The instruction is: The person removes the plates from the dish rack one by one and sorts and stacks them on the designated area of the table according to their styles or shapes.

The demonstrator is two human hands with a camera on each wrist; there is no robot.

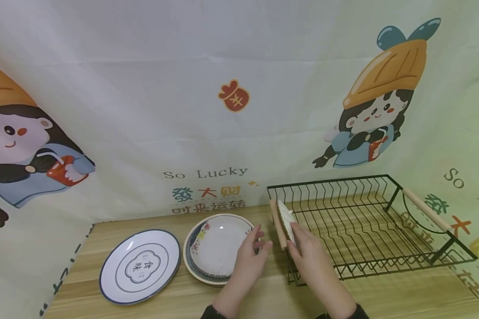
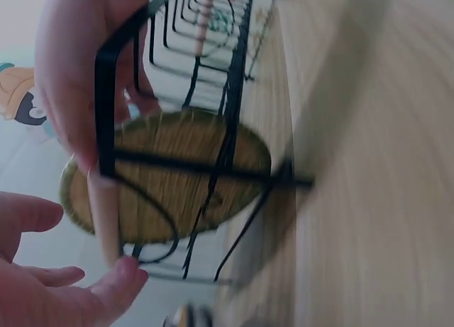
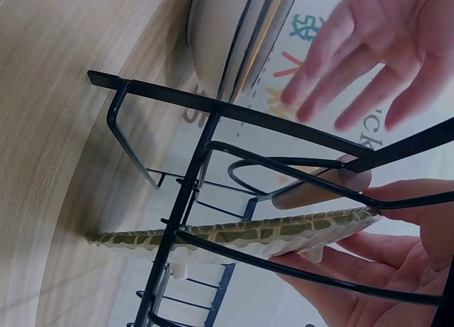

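Observation:
A round plate (image 1: 286, 221) stands on edge in the left end of a black wire dish rack (image 1: 327, 181), beside the rack's wooden handle (image 1: 278, 226). One face of the plate (image 2: 184, 142) is brown and grainy with a green border, while its other face is white with small knobs. My right hand (image 1: 309, 248) holds the plate by its near edge, thumb at the rim and fingers against the white face. Just left of the handle, my left hand (image 1: 249, 252) hovers with fingers spread and loosely bent, holding nothing.
To the left, a white flowered bowl (image 1: 219, 248) sits in a plate with a patterned rim. A white plate with a blue rim (image 1: 119, 266) lies farther left. The rack's second wooden handle (image 1: 425, 209) is at its right end. A printed cloth (image 1: 143, 106) hangs behind the wooden table.

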